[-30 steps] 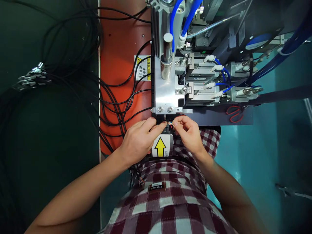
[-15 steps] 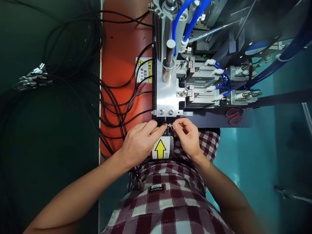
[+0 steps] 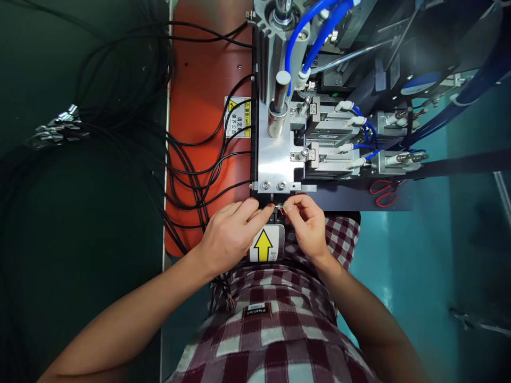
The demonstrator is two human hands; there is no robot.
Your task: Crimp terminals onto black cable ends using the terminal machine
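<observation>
Between my two hands, thin coloured wires point(image 3: 280, 207) show at the front edge of a metal machine point(image 3: 273, 169). My left hand point(image 3: 233, 229) is closed, its index finger and thumb pinching the left end of the wires. From the other side my right hand point(image 3: 306, 221) pinches the same wires with thumb and index finger. The wire tips are partly hidden by my fingertips. Just below them sits a white label with a yellow arrow point(image 3: 263, 246). Black cables point(image 3: 191, 175) run across the orange plate to the machine's left side.
A bundle of cables with metal connector ends point(image 3: 59, 127) lies on the dark green surface at left. Red-handled scissors point(image 3: 383, 192) rest on the dark shelf at right. Blue air tubes point(image 3: 307, 37) loop over the machine. Loose stripped cable ends point(image 3: 229, 302) hang by my lap.
The view has shifted very slightly, so the machine sits a little lower and to the right. Both hands keep their pinch on the wires in nearly the same place.
</observation>
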